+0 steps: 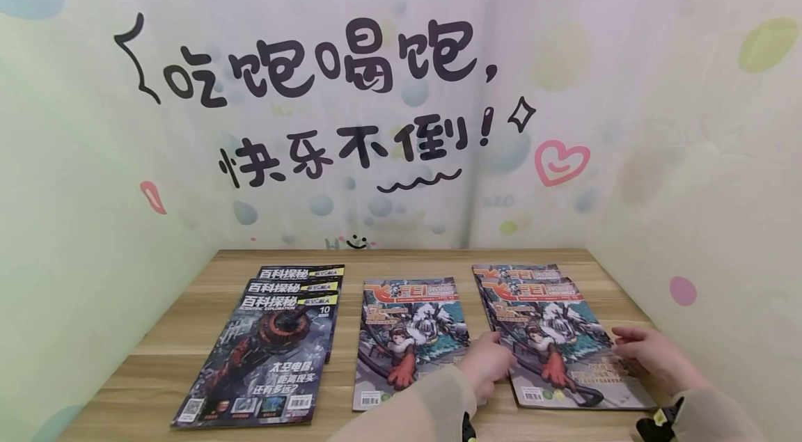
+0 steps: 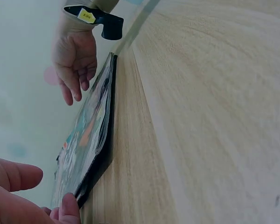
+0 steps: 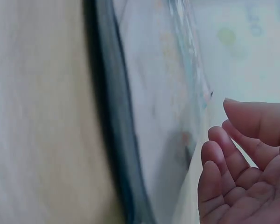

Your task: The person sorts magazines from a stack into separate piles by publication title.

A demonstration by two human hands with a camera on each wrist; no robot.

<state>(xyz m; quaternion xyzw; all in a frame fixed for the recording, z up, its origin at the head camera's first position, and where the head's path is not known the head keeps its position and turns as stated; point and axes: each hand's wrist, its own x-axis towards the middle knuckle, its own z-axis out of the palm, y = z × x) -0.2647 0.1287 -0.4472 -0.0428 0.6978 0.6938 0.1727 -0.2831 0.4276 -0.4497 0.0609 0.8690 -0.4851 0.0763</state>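
Note:
On the right side of the table, a magazine (image 1: 551, 330) with a red-gloved figure on its cover overlaps a matching magazine (image 1: 516, 271) behind it. My left hand (image 1: 489, 365) is at its left edge, fingertips touching the edge and the thumb raised off the cover in the left wrist view. Beside its right edge is my right hand (image 1: 658, 355), with relaxed, slightly bent fingers (image 3: 212, 182) that hold nothing. Another magazine (image 1: 410, 337) with the same cover lies just left of my left hand, partly covered by that hand and sleeve.
At the left, three dark magazines (image 1: 260, 358) overlap in a stepped row. The wooden table (image 1: 156, 330) meets a printed back wall (image 1: 401, 219) and pale side walls. Black straps (image 1: 658, 421) circle the wrists.

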